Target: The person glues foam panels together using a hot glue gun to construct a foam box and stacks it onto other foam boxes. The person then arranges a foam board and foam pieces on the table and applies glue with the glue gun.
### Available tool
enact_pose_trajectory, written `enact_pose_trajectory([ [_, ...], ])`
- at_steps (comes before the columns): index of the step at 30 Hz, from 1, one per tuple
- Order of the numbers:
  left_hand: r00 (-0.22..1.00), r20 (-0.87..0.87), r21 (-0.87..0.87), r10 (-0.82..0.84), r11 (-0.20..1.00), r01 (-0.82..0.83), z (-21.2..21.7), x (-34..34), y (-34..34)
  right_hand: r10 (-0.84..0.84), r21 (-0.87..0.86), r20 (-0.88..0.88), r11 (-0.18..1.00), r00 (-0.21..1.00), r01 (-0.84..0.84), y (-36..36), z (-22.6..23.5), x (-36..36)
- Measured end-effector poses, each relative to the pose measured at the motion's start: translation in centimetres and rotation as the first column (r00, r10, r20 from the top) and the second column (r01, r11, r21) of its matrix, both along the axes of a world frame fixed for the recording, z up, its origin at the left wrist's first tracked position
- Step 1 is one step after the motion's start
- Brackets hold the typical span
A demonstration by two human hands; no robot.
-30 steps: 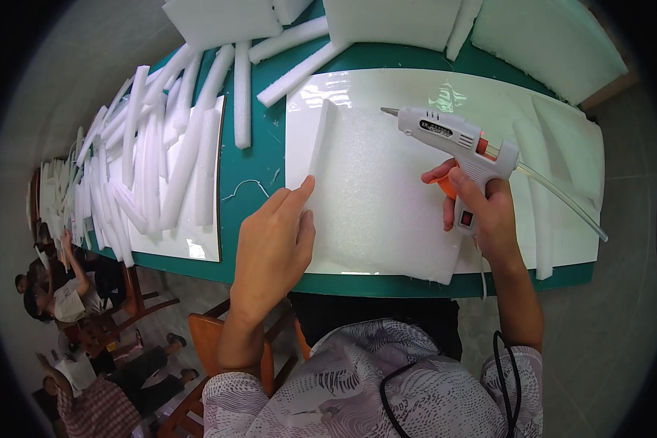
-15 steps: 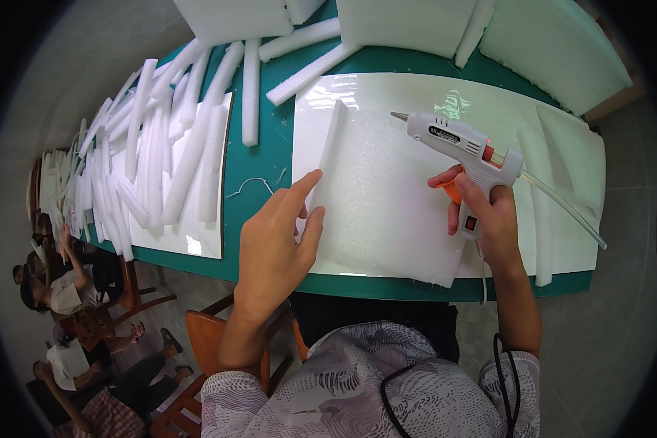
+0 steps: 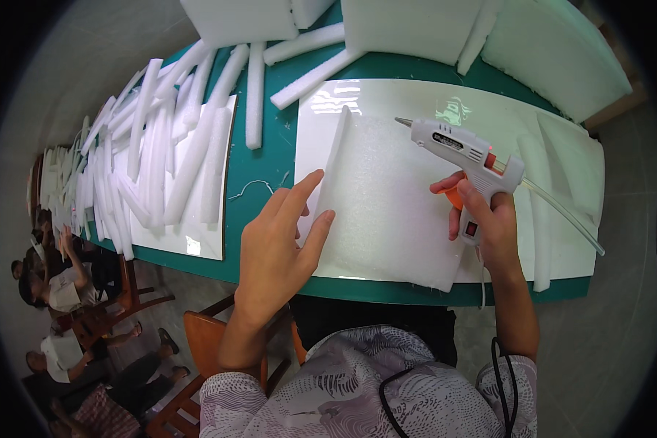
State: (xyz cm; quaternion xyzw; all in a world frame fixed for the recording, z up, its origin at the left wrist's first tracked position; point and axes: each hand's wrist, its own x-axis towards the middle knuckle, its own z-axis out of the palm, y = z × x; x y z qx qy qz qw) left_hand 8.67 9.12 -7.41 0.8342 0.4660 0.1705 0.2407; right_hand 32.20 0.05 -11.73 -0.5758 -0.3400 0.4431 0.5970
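My right hand (image 3: 487, 219) grips a white glue gun (image 3: 452, 146) with an orange trigger, its nozzle aimed to the left. A clear glue stick (image 3: 566, 213) sticks out of the gun's back end. Below the gun lies a white foam sheet (image 3: 387, 197), whose left edge stands up as a folded strip (image 3: 333, 157). My left hand (image 3: 279, 244) is open at that edge, thumb and forefinger apart, with the forefinger tip close to the strip; I cannot tell whether it touches. The sheet rests on a glossy white board (image 3: 387, 91).
Many foam strips (image 3: 150, 131) are heaped on another white board at left. Thick foam blocks (image 3: 555, 58) stand along the far edge of the green table (image 3: 259, 171). Foam pieces (image 3: 536, 219) lie right of the gun. A wooden chair (image 3: 215, 339) and seated people (image 3: 66, 292) are at lower left.
The view has shifted slightly. My thumb has moved a little to the right; the glue gun keeps nearly the same place over the sheet.
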Motion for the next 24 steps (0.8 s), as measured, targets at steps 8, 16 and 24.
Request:
enact_pose_trajectory([
  [8,0.974,0.228,0.069,-0.009,0.998,-0.007,0.3,-2.6,1.3,-0.087,-0.004,-0.031,0.996,0.996,0.086,-1.3,-1.5,-0.1],
  [16,0.873,0.406,0.085,0.269,0.940,-0.329,-2.2,-12.1,7.1,-0.098,0.025,-0.031,0.995,0.995,0.099,-0.9,-2.4,0.2],
  [24,0.724,0.312,0.307,0.615,0.656,-0.689,-2.5,-23.6,12.0,-0.137,0.013,0.011,0.991,0.991,0.136,0.2,-2.6,0.4],
])
